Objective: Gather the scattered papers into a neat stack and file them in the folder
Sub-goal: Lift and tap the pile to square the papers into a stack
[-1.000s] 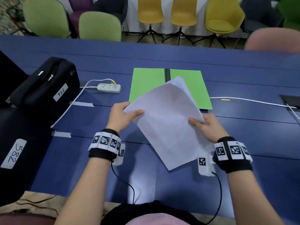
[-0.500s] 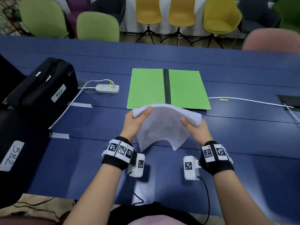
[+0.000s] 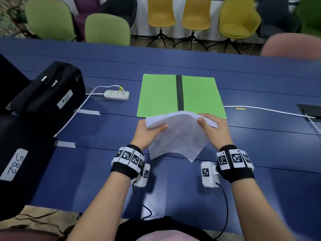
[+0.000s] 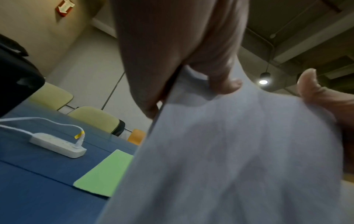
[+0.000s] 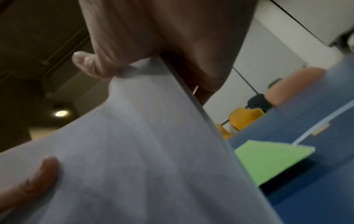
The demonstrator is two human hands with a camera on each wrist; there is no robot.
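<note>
A stack of white papers (image 3: 177, 134) stands nearly upright on the blue table (image 3: 260, 150), its lower edge touching the surface. My left hand (image 3: 149, 129) grips the stack's left side, thumb on the near face. My right hand (image 3: 212, 127) grips its right side the same way. The wrist views show the papers (image 4: 229, 151) (image 5: 134, 159) close up, with a thumb pressed on each. Just beyond the stack lies the green folder (image 3: 159, 94), open flat with a dark spine down its middle.
A white power strip (image 3: 116, 94) with its cable lies left of the folder. Black cases labelled 522 (image 3: 50, 94) and 582 (image 3: 15, 164) fill the left side. A white cable (image 3: 267, 110) runs to a table port at the right. Chairs (image 3: 107, 28) line the far edge.
The papers went from held flat and tilted above the table to standing on their lower edge. Both hands came closer together and slid to the stack's sides.
</note>
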